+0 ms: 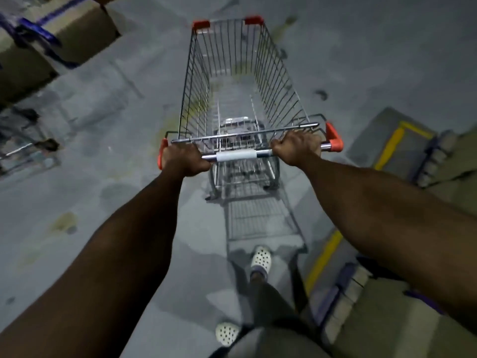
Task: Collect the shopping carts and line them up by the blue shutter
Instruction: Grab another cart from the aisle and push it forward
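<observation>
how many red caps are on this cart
4 red caps: two on far front corners of the cart, one at each handle end beside the left hand and right hand; more may hide underneath.

A silver wire shopping cart (233,104) stands upright on its wheels on the grey floor (103,120), its long basket pointing straight ahead and narrowing toward the far end. Red plastic caps (333,138) mark its top corners. Its chrome handle (236,155), white-sleeved in the middle, is gripped near its ends by the left hand (184,158) and right hand (296,148).
</observation>
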